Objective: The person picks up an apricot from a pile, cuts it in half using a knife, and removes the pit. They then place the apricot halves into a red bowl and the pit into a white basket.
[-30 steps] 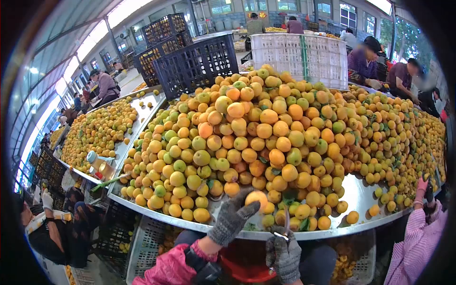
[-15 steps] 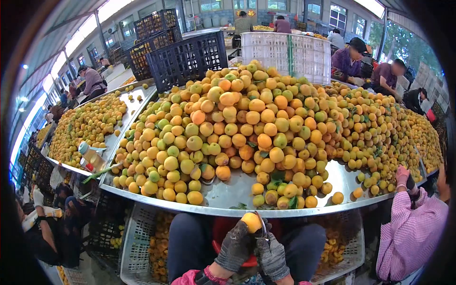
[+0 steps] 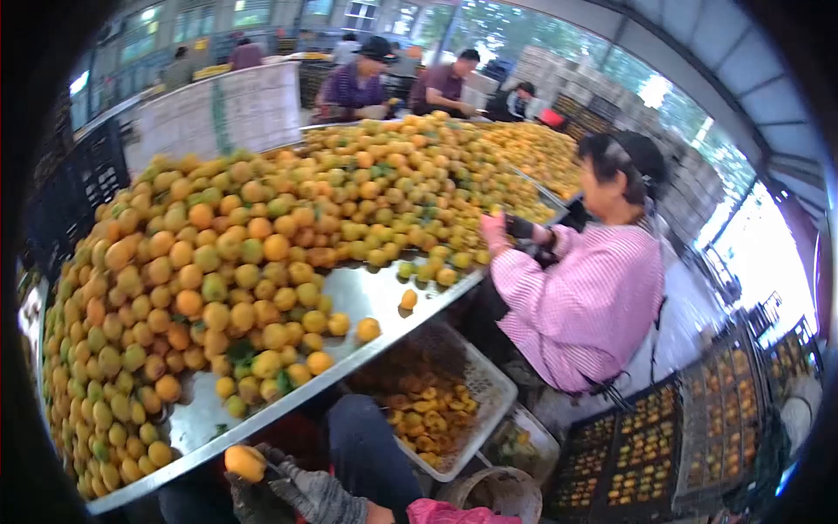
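My left hand, in a dark, soiled work glove, grips an apricot near the table's front edge. Beside it is my right hand in a grey knitted glove. Its fingers are closed on a thin metal tool, mostly hidden and blurred, which lies against the fruit. Just beyond both hands, a large heap of apricots covers the metal table.
A white basket of cut apricots stands below the table edge by my knee. Right of it are a bucket and black crates of fruit. A co-worker in a pink checked top sits at the table's right.
The view has swung right and tilted, so the co-worker and floor crates now show more fully. My hands have shifted left in the picture, still holding the apricot and the tool.
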`<state>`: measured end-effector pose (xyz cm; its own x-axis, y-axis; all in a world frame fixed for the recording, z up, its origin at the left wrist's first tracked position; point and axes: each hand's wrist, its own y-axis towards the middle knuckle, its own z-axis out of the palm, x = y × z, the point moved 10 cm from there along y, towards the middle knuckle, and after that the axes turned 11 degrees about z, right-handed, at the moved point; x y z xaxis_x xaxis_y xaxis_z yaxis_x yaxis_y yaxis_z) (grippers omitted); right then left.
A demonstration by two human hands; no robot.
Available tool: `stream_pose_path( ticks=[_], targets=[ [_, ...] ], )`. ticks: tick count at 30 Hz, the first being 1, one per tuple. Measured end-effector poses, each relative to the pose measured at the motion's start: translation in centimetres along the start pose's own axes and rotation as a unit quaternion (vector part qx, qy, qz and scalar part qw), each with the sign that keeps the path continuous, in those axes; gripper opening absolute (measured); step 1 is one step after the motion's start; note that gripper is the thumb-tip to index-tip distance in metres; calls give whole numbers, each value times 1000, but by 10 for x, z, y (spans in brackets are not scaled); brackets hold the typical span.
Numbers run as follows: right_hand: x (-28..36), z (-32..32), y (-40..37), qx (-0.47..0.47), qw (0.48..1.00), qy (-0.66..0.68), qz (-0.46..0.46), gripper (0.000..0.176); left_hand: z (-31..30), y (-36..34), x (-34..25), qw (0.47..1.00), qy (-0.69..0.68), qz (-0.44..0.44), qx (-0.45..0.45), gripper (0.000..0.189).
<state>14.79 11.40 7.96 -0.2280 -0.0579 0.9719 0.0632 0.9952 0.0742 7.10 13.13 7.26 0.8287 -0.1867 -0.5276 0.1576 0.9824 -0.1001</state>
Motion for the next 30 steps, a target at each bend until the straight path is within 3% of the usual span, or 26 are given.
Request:
stream_pose_path(
  ticks=[1,2,3,5,13,14,17,19,21,22,25,27,30],
  targets=[
    [17,-8,1,-27,998,-26,-43,61,-12,1,2,999,17,-24,29,52],
    [-8,1,-3,75,989,-41,122,56,-21,-3,11,995,-74,-58,34,57],
    [-3,4,-1,79,992,-15,98,55,-10,-5,15,994,-78,-69,42,57],
    [-1,-2,-5,79,993,23,82,54,-12,-9,6,993,112,-35,18,57],
    [-9,1,-19,108,986,71,107,50,25,-22,-9,981,150,-27,119,56],
    [-12,5,-21,116,983,78,118,50,29,-24,-19,958,275,8,80,58],
    [-22,16,-25,147,974,91,149,49,23,-19,-21,974,202,30,99,54],
    [-29,19,-31,168,964,101,179,48,29,-16,-19,992,107,-1,68,45],
    [-35,22,-39,191,948,127,219,47,18,-13,-21,988,137,37,63,63],
    [-36,20,-44,193,943,137,236,47,15,-14,-22,989,128,21,76,59],
    [-27,6,-35,161,968,32,191,39,-1,-4,-27,981,165,-4,100,58],
    [-30,6,-32,198,961,32,190,38,-9,-1,-32,988,123,-22,89,57],
    [-13,2,-20,264,952,-32,148,37,-18,1,-38,941,294,-61,156,55]
  ],
)
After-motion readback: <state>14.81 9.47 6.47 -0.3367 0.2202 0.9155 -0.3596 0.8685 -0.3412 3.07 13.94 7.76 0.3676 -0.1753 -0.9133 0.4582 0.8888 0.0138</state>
